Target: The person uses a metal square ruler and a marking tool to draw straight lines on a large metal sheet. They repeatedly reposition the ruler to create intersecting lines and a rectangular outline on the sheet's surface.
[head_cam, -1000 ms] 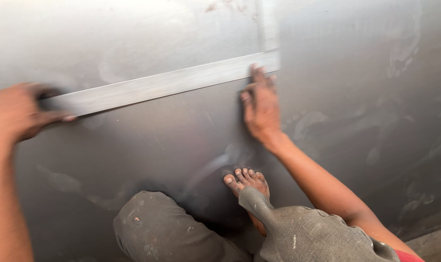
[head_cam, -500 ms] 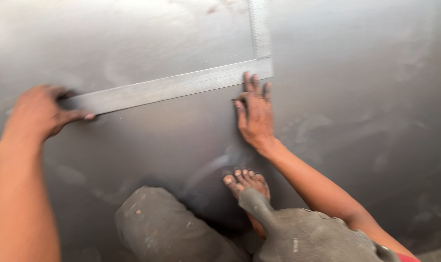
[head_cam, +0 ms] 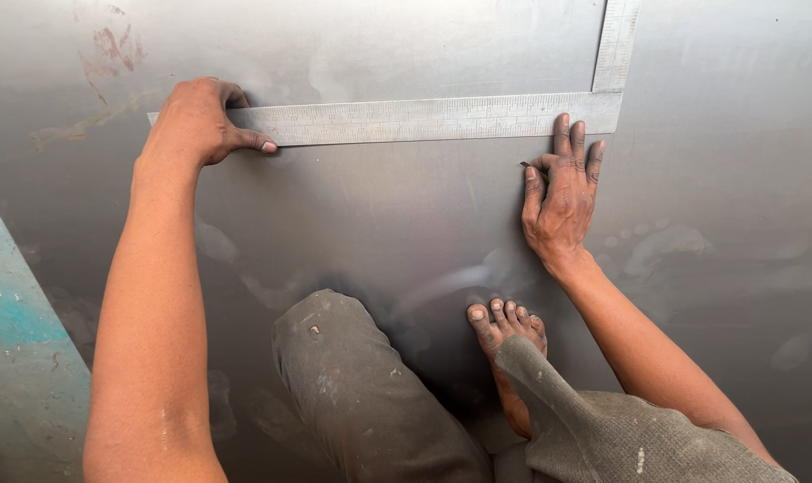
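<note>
Nearest the camera, a bent knee (head_cam: pixel 370 402) in grey, stained trousers and a bare foot (head_cam: pixel 506 333) are seen planted on a large grey metal sheet (head_cam: pixel 737 179). A teal-painted surface (head_cam: pixel 12 340) is seen at the lower left edge.

Further out, the right hand (head_cam: pixel 562 192) is laid flat on the sheet, fingers stretched and close together, their tips touching the lower edge of the steel square (head_cam: pixel 424 119) near its corner. A thin dark scriber (head_cam: pixel 528 165) is pinched between thumb and forefinger; only its tip is shown.

At the square's opposite end, the left hand (head_cam: pixel 196 121) is pressed down on the long blade, the fingers curled over its upper edge and the thumb laid along its lower edge. The long blade is laid across the sheet between the two hands, while the short blade (head_cam: pixel 616 45) is run away from the corner toward the top of the view. Reddish smears (head_cam: pixel 111 45) are seen at the far left.
</note>
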